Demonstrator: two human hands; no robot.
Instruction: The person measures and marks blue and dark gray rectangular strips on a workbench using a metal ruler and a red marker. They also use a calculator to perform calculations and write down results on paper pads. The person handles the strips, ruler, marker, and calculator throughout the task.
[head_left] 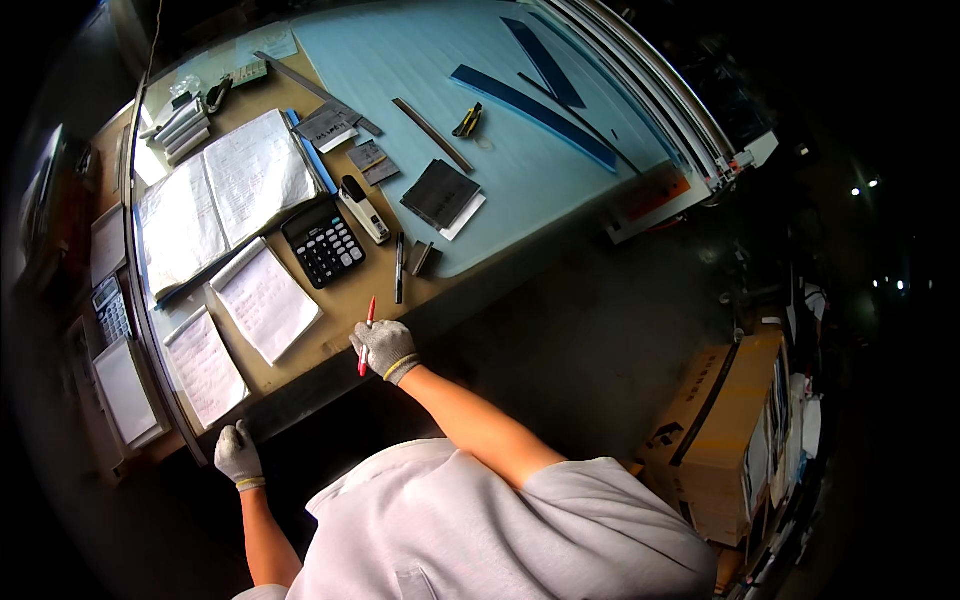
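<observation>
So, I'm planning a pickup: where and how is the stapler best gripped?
Probably across the middle of the stapler, from above and slightly right: its long, narrow body should pinch easily across, and the black calculator sits close on its left.

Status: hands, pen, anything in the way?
Right hand gripping red pen by the desk's near edge. Left hand below the smaller notepad, nothing visible in it. No obstruction seen between pen and larger notepad.

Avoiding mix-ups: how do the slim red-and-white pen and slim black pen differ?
The red-and-white pen is in the gloved right hand; the black pen lies on the tan tabletop. The former has red ends; the latter is mostly dark. Both are slim.
</observation>
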